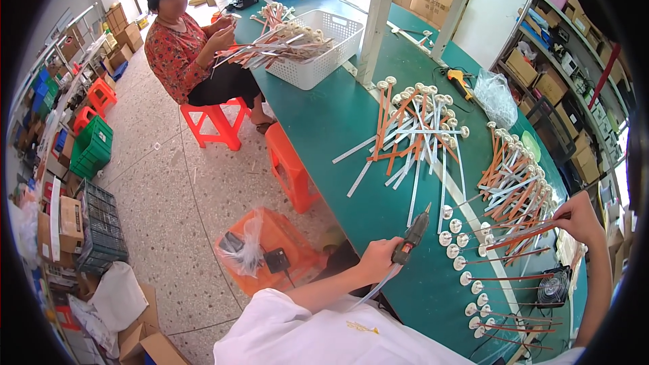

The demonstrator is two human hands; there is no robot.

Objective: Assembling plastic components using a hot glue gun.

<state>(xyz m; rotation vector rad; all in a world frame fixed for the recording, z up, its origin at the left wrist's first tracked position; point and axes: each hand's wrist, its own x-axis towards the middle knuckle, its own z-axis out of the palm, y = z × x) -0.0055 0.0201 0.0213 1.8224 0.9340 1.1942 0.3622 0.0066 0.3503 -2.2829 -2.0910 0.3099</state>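
My left hand (380, 259) is wrapped round a dark hot glue gun (414, 235), its nozzle pointing up and away over the green table. A pale cord or glue stick trails from the gun's back end. At the right, my right hand (580, 219) pinches the ends of thin brown and white strips (524, 234); exactly how many is unclear. Near the strips' far ends lie round white discs (454, 251) in rough rows, several with strips attached and lying to the right. Above them is a pile of disc-ended brown and white strips (510, 179).
Another such pile (419, 122) lies farther along the green table (311, 115). A yellow-black tool (460, 84), a clear plastic bag (497, 98), a small fan (554, 286) and a white basket (338, 40) stand about. A person (177, 54) sits across; orange stools (267, 250) line the left side.
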